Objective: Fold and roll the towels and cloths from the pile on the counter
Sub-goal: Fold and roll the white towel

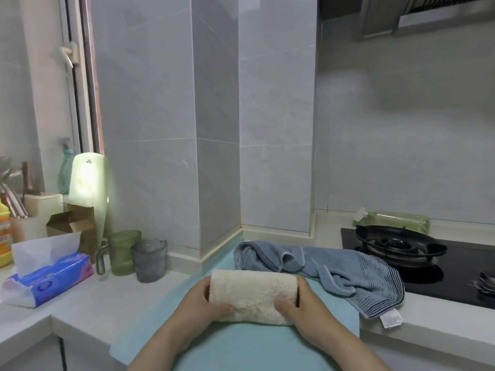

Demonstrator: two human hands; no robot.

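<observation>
Cream towel [253, 295] is rolled into a fat cylinder and sits on the teal mat [241, 352] at the near edge of the worktop [93, 311], centre of view. It looks like fluffy terry: light, soft, squashy, not slippery, and likely to spring open if released. Best hold is at both ends with thumbs on top pinning the loose flap. That's how it's held: left hand [199, 309] and right hand [308, 306] each curl round one end, thumbs pressed into the near face. The long axis runs left-right, roughly parallel to the worktop front, one end toward each hand. I can't tell where the seam lies. A crumpled blue towel [348, 274] lies just behind, not yet folded, partly draped toward the stove [396, 245].
</observation>
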